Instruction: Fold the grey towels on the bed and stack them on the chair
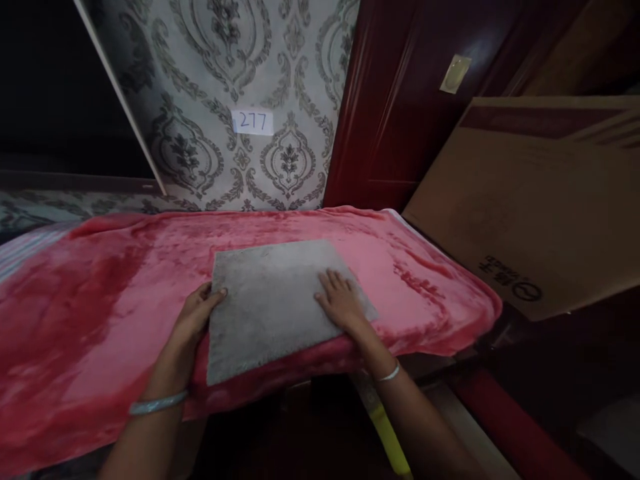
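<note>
A flat, roughly square grey cloth (270, 300) with a plush-looking surface lies on a pink-and-red fleece blanket (110, 333). My left hand (195, 310) is at the cloth's left edge, its thumb on top and its other fingers beside or under the edge, partly hidden. On the right side of the cloth, my right hand (343, 301) rests palm down with fingers spread. Each wrist wears a pale bangle. Whether the cloth is folded or a single layer, I cannot tell.
Behind the blanket stands a patterned wall with a paper label (253, 122) reading 277. A dark screen (70, 93) hangs at the left. A dark red door (390, 100) and a big cardboard box (540, 207) are at the right. A yellow strip (390, 440) shows below.
</note>
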A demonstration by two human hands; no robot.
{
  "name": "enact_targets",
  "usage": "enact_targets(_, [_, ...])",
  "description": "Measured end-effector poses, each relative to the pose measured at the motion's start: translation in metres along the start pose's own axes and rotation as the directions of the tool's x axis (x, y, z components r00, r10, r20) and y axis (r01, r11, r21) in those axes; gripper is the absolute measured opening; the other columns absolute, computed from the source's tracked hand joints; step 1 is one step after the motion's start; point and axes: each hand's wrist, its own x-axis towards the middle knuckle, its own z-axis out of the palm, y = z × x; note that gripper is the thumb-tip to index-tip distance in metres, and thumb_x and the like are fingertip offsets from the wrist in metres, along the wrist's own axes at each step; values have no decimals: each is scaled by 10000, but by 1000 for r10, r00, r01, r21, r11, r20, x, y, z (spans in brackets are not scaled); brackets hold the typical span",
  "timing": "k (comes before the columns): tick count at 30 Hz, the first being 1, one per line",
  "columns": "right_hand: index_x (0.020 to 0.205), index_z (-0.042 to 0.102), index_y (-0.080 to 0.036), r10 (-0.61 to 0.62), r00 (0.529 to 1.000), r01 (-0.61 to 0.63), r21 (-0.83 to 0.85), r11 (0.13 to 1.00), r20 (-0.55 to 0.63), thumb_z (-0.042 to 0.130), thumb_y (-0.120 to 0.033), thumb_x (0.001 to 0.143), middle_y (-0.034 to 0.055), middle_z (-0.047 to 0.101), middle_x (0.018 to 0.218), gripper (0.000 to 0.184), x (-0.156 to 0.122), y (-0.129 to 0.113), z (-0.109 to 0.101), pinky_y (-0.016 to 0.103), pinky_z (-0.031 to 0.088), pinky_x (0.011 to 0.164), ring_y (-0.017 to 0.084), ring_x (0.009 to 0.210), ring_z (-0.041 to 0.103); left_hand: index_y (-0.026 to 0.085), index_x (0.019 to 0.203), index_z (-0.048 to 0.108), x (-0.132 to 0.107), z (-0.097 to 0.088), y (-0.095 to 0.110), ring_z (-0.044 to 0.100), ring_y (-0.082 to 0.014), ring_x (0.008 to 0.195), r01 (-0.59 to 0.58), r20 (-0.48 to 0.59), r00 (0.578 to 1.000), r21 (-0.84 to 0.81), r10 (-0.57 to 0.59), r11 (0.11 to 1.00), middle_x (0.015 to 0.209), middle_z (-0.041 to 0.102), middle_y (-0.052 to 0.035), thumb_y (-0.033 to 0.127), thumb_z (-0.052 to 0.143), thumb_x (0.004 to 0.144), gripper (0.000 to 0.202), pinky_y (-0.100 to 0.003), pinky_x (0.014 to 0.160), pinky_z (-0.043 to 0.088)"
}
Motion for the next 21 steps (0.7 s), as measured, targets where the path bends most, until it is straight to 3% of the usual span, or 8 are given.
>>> enact_targets(3, [1608, 365, -183, 126, 990, -128, -20, 992, -57, 353, -444, 1059, 111, 281, 1686, 608, -18, 35, 7, 519, 278, 1209, 302, 1547, 264, 133, 967, 714, 0, 0, -1, 689, -213, 697, 1, 9, 1000, -14, -1, 1000, 866, 753, -82, 317, 903, 468, 564, -273, 588, 542])
enact_targets(7, [1574, 430, -187, 178, 964, -176, 24, 984, -198, 333, -402, 1047, 126, 435, 1612, 578, -37, 56, 23, 506, 330, 1171, 297, 1485, 378, 126, 1000, 719, -2, 0, -4, 700, -218, 749, -31, 25, 999, -18, 32, 999, 924, 759, -96, 340, 904, 488, 585, -269, 616, 549])
enact_targets(11, [1545, 472, -149, 196, 933, -185, 64, 981, -301, 295, -353, 1042, 135, 530, 1538, 571, -46, 58, 30, 484, 337, 1162, 301, 1454, 409, 126, 945, 721, -2, 1, -5, 680, -200, 704, -65, 36, 997, -17, 65, 998, 873, 755, -86, 381, 923, 438, 602, -263, 608, 541])
enact_targets(21, [1512, 510, -134, 186, 919, -179, 55, 982, -346, 285, -331, 1040, 130, 574, 1494, 558, -49, 52, 25, 458, 358, 1141, 287, 1382, 460, 146, 923, 691, 3, 2, -8, 677, -216, 752, -86, 53, 995, -42, 89, 995, 807, 725, -50, 381, 914, 438, 584, -288, 676, 536])
